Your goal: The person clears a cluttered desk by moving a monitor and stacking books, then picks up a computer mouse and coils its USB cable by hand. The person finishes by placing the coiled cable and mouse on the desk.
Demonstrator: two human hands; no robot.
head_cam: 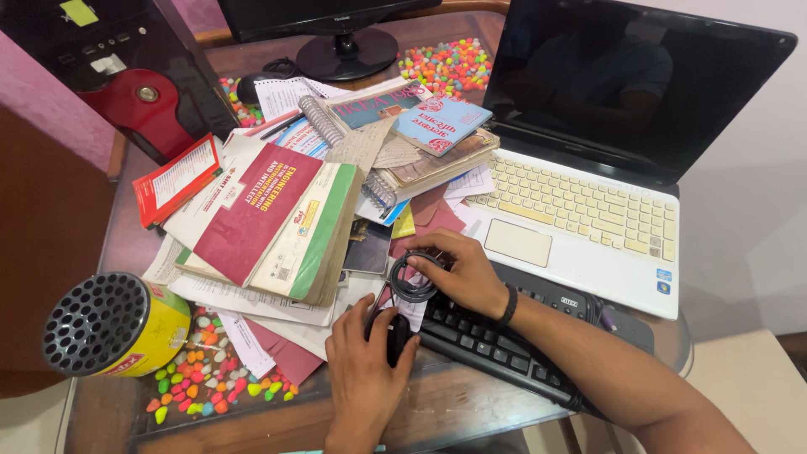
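My left hand (361,370) rests over a black computer mouse (397,336) at the front of the desk, fingers wrapped on it. My right hand (461,273) pinches a coiled black cable (410,282) just above the left end of a black keyboard (504,332). The cable runs down to the mouse. A black band sits on my right wrist.
A messy pile of books and papers (277,210) fills the desk's middle. A white laptop (588,210) stands open at right, a monitor (336,34) and black computer case (118,67) at the back. A yellow perforated canister (118,324) lies at left among coloured beads (202,378).
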